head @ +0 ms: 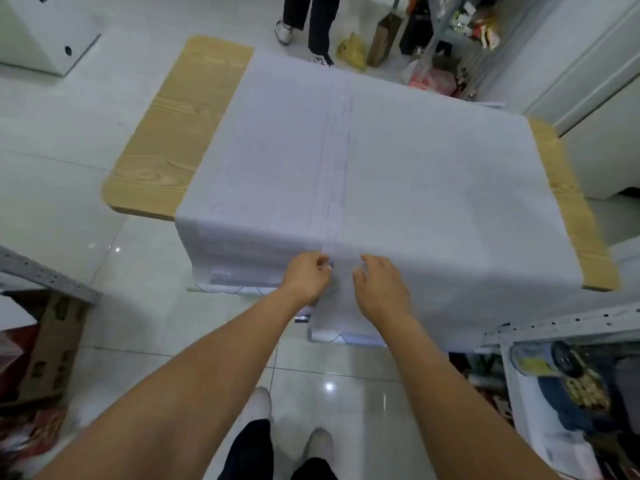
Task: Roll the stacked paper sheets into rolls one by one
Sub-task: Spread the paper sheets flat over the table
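Head view: a light wooden table [180,133], mid-frame, carries large stacked white paper sheets [415,185] draping its near edge; lower centre, the left hand [306,275] pinches a sheet edge, likely to begin rolling, the right hand [381,289] hovering slack-fingered beside.

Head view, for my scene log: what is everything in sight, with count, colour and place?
paper sheets: one stack, white, covering most of the table, near edge draped down
table: one, light wood, under the sheets
bystander's legs: two, dark trousers, beyond the table
yellow bag: one, yellow, floor beyond the table
cardboard box: one, brown, floor at lower left
floor: pale glossy tiles
own shoes: two, pale, bottom centre
left hand: one, pinching the sheets' draped edge
right hand: one, fingers curled at that edge; grip unclear
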